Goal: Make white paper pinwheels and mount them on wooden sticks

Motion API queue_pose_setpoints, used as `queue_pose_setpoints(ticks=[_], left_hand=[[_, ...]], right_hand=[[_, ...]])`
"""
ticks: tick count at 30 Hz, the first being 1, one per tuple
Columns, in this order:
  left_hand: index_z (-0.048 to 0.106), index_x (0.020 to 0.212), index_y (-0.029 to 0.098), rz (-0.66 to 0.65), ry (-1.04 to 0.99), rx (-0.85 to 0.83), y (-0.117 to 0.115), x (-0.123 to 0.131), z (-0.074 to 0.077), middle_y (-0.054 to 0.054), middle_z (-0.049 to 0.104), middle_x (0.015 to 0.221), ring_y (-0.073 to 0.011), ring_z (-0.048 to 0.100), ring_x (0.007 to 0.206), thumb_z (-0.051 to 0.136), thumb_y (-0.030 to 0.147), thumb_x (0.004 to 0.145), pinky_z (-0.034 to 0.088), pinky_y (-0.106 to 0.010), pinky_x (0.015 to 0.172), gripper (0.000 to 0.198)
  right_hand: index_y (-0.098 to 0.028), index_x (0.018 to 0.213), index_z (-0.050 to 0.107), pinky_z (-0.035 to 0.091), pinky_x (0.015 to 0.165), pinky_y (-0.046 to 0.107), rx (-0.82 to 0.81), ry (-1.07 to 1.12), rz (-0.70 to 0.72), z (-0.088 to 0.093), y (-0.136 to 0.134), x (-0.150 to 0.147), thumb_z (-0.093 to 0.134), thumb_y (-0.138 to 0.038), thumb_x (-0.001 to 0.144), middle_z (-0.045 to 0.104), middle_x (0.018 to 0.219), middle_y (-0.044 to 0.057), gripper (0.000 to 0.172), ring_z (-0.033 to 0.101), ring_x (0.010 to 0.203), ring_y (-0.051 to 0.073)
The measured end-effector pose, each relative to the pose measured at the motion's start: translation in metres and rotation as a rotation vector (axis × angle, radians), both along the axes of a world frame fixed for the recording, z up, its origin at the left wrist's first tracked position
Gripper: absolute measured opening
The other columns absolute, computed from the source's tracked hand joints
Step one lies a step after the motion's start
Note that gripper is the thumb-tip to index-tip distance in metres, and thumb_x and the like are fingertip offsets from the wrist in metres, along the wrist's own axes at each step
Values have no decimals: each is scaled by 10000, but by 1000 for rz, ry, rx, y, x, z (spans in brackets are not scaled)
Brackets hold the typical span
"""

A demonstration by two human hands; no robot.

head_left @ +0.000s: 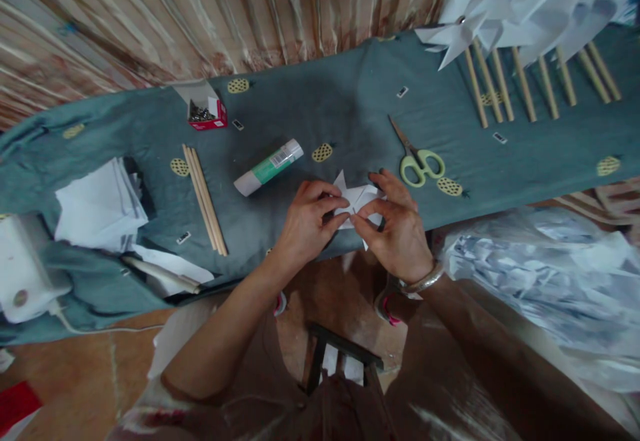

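Note:
A white paper pinwheel (356,197) with folded blades is held between both hands over the table's front edge. My left hand (313,217) pinches its left side between thumb and fingers. My right hand (395,227), with a silvery bracelet at the wrist, grips its right side, thumb and index finger meeting near the middle. Whatever small thing may sit between those two fingertips is too small to make out. Green-handled scissors (419,161) lie just beyond my right hand. A glue stick (270,166), white and green, rests beyond my left hand.
Several finished pinwheels (480,21) on wooden sticks lie at the back right. Left are loose wooden sticks (204,201), a red box of metal pins (206,115), stacked paper (100,204) and a white device (25,267). A plastic bag (540,281) stands at right.

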State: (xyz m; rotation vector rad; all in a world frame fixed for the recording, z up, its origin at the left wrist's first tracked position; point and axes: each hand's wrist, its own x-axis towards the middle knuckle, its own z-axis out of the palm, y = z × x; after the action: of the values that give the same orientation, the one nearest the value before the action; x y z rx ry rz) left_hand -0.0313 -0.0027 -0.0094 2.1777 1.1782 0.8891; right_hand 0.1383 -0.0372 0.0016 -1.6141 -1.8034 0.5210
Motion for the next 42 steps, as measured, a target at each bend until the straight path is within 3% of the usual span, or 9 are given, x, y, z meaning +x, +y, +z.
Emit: queue_pose_setpoints(ticks=[36,42], left_hand=[[726,928,173,-2,-18,8,0,0,-1,-61,658,976,-197,578,951,718,181,791,501,-363,844,137],[726,921,184,9,-23,-2,0,0,-1,-54,660,976,-195,584,951,716,183,792,506,-370,847,130]], right_hand=[[-200,759,682,380,1074,576,68,-31,40,-6,0,7,641,-343,845,583,1341,103,172,449,1342,338],[-210,870,676,365,1096,552,151,-107,61,-4,-2,9,610,-318,868,538,1400,92,127,423,1367,324]])
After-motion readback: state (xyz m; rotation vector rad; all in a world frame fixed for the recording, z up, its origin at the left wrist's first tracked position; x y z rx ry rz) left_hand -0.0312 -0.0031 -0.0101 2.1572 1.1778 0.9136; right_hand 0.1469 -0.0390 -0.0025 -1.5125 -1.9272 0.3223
